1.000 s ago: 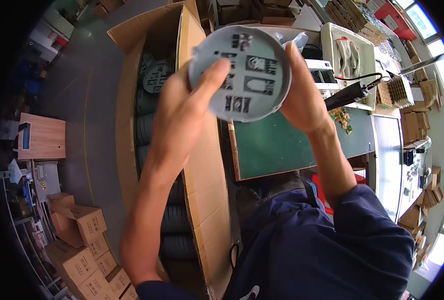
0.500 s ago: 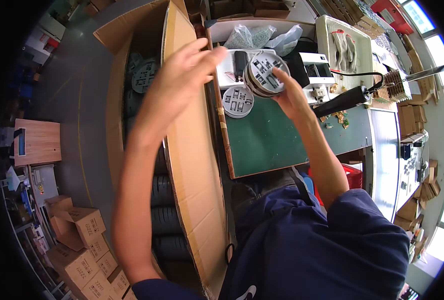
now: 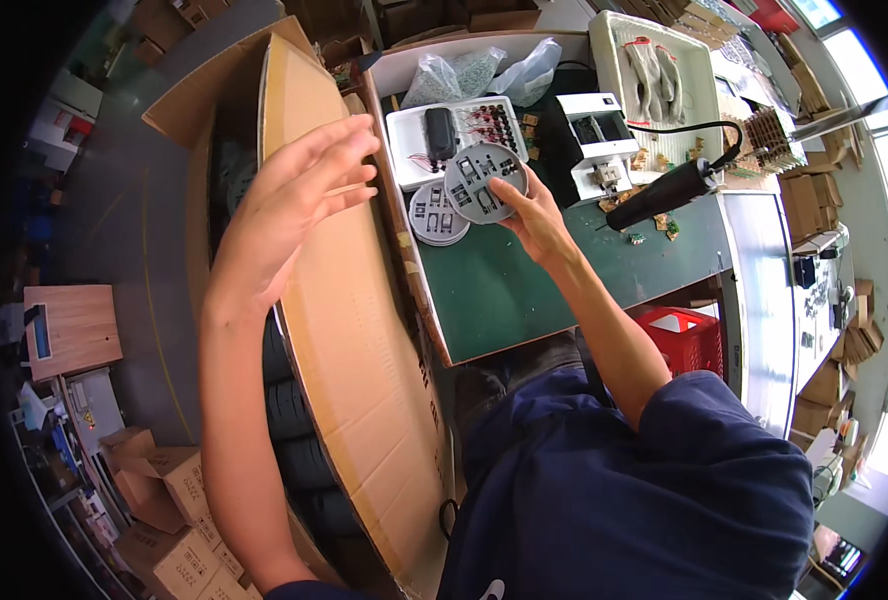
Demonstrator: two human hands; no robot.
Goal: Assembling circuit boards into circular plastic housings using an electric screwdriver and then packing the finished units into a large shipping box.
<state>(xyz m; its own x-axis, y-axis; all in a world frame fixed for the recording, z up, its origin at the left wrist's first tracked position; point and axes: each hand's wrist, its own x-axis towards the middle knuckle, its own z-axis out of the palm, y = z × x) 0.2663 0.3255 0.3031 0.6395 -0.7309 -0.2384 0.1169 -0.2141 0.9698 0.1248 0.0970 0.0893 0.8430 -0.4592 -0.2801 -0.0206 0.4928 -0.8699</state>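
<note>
My right hand [image 3: 539, 218] grips a round grey plastic disc [image 3: 476, 170] by its right edge, thumb on top. Moulded slots and cutouts mark its face. Below and left of it, a small stack of similar discs [image 3: 434, 222] lies on the green bench top, partly covered by the held disc. Over the upright cardboard flap [image 3: 349, 320], my left hand [image 3: 299, 190] is raised with fingers stretched out and nothing in it. Behind the held disc stands a white tray [image 3: 404, 128] with a black part and small wired black pieces.
Right of the tray sits a black-and-white bench device [image 3: 589, 140]. A black cylindrical tool [image 3: 659, 195] hangs over small circuit boards. A cream bin [image 3: 699, 65] holds gloves, and clear bags [image 3: 454, 75] lie at the back. Black rounded items [image 3: 299, 430] fill the carton on the left.
The view has shifted, moving the bench leftward in the picture. My left hand has moved down and away from the tray. The held disc now faces up more, nearer the stack.
</note>
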